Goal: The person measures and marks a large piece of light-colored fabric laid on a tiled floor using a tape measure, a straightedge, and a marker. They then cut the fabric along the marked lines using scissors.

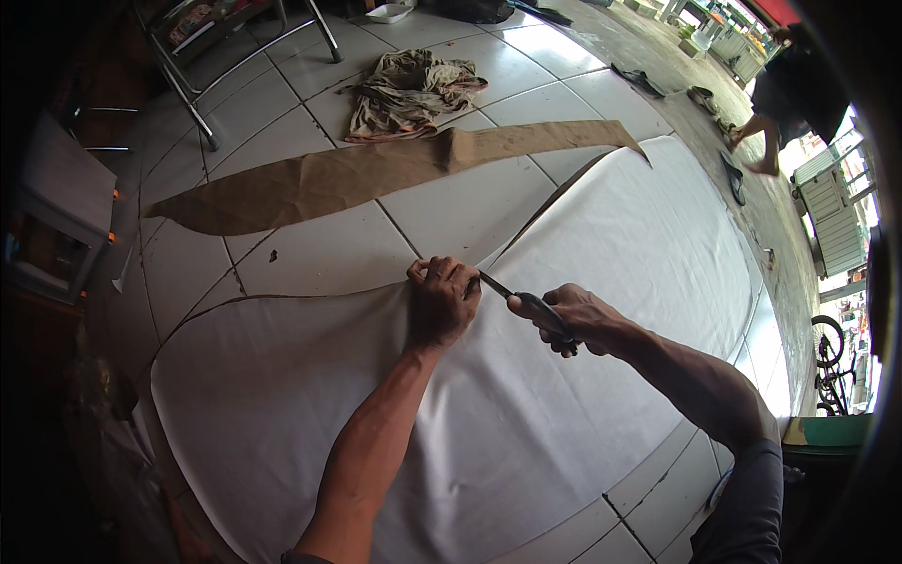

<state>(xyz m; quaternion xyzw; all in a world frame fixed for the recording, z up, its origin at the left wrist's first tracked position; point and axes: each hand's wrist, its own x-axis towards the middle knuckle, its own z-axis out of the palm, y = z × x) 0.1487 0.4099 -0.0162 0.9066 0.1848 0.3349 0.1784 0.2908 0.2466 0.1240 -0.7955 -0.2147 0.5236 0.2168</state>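
A large white sheet of material (648,244), dark along part of its cut edge, lies across the tiled floor beneath both forearms. My left hand (444,296) grips the sheet's far edge near the middle, fingers curled over it. Just right of it, my right hand (578,320) holds dark-handled scissors (540,310), their blades reaching the edge beside my left fingers. Beyond the sheet lies a long brown strip (338,179) with a tapered left end and a pointed right end.
A crumpled rag (409,94) and metal-legged chair (200,94) are at the back, a grey cabinet (66,188) at left. Sandals (733,179), a person's bare legs (766,141) and a bicycle (827,367) are at right. White tiles (319,254) show around the sheet.
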